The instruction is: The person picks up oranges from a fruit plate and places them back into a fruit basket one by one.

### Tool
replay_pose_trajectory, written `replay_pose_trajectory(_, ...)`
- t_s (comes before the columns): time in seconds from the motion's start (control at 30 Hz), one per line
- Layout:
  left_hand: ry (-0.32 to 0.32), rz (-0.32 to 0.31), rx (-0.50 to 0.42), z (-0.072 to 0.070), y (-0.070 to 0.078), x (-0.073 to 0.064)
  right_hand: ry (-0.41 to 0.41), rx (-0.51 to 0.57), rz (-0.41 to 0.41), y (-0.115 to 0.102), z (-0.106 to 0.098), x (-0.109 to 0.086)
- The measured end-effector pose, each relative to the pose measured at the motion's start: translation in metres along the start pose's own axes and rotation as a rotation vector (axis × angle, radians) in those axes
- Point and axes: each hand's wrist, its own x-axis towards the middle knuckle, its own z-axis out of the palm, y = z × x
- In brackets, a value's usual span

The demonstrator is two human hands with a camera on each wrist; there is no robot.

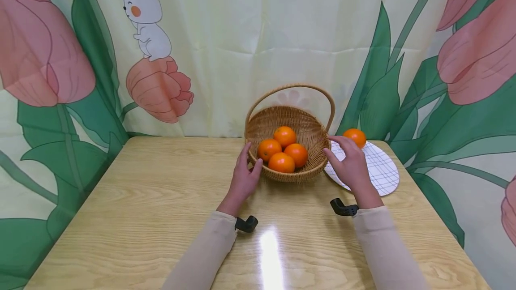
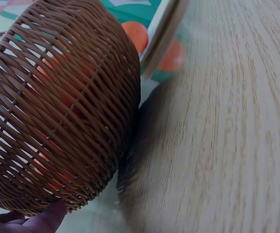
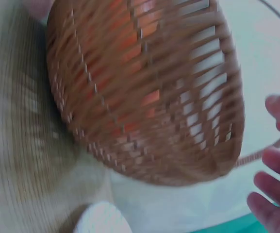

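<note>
A wicker basket (image 1: pixel 314 122) with an arched handle stands on the wooden table (image 1: pixel 169 182), several oranges (image 1: pixel 281 162) inside. At its left side is my left hand (image 1: pixel 244 180), fingers fairly straight; in the left wrist view the fingertips (image 2: pixel 52 213) touch the weave. Beside the right rim my right hand (image 1: pixel 350 164) is spread, thumb apart from the fingers. The right wrist view shows a gap between this hand (image 3: pixel 278 194) and the basket wall (image 3: pixel 144 97), which is blurred there.
To the right lies a round white placemat or board (image 1: pixel 380 169) with a grid pattern, partly behind my right arm. A single orange (image 1: pixel 354 138) is at its far edge. Behind the table hangs a printed curtain (image 1: pixel 217 21) with tulips and a rabbit.
</note>
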Motion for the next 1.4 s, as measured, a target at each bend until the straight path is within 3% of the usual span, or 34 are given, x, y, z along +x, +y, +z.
replay_pose_trajectory(0.2,0.002,0.004,-0.012,-0.003,0.001,0.001,0.019,-0.05,0.106,0.017,-0.003,0.012)
replay_pose_trajectory(0.7,0.01,-0.004,-0.016,-0.002,0.0,0.0,-0.133,-0.163,0.338,0.057,-0.001,0.037)
replay_pose_trajectory(1.4,0.002,0.003,-0.017,0.001,-0.001,-0.002,-0.229,-0.145,0.467,0.105,0.004,0.053)
